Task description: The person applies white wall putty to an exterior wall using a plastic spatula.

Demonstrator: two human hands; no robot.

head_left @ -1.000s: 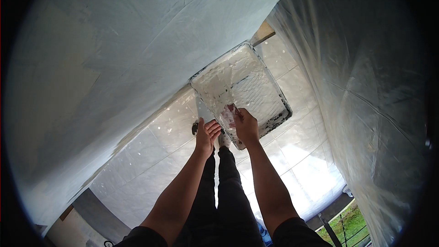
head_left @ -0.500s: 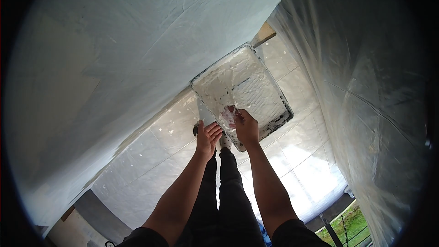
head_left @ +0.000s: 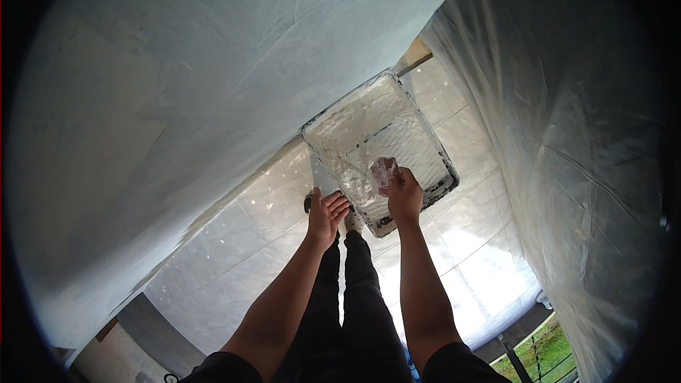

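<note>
A black-edged tray (head_left: 434, 132) holds thick white filler (head_left: 362, 117), with ridges across its surface. Over its near half, my right hand (head_left: 405, 202) is closed on a small reddish-brown scraper (head_left: 384, 174) smeared with white. My left hand (head_left: 326, 218) sits beside the tray's left edge, thumb up and fingers bent. It appears to hold a wide filling knife; a pale flat blade (head_left: 323, 176) shows between hand and tray, and a dark handle end (head_left: 308, 203) sticks out past the thumb. The rest of that tool is hidden.
A large pale, smoothed wall (head_left: 191, 85) slants along the left, close to the tray. Clear plastic sheeting (head_left: 560, 156) hangs at the right. Below are a tiled floor (head_left: 262, 234) with white spots, my legs (head_left: 362, 291), and a railing (head_left: 521, 362) with grass beyond.
My right hand and the scraper have moved right and slightly up over the tray. The scraper's flat face now shows more. My left hand is almost unchanged.
</note>
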